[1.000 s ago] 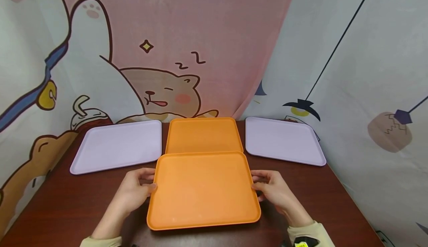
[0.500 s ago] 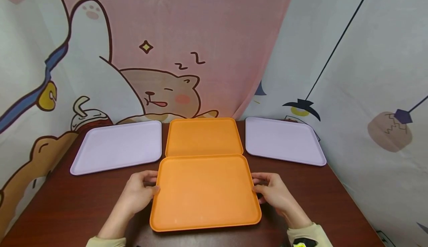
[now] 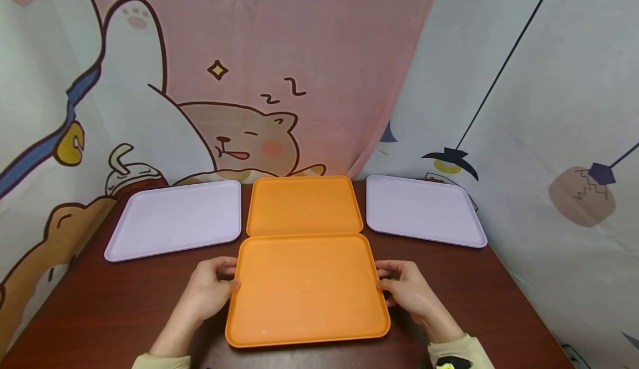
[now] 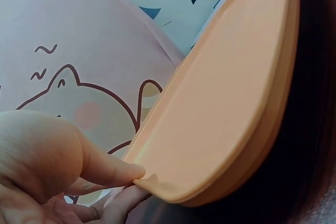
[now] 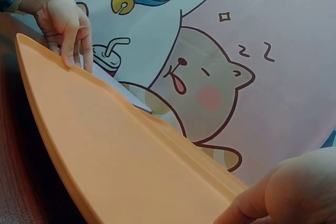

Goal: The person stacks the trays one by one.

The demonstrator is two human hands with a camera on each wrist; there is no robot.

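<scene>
Fingers (image 4: pixel 113 169) of the left hand (image 3: pixel 209 291) and right hand (image 3: pixel 406 291) pinch the side rims of the near orange tray (image 3: pixel 307 288) at the counter's (image 3: pixel 100 313) front edge, apparently setting it down, which calls for an even release.

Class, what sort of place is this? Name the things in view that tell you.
Probably a staged tabletop booth, not a real kitchen: cartoon cloth backdrops wall in a small wooden table that bears only plain trays, one held by both hands.

Two orange trays (image 3: pixel 307 288) (image 3: pixel 303 205), two lilac trays (image 3: pixel 175 218) (image 3: pixel 421 209), one table (image 3: pixel 110 297)
</scene>
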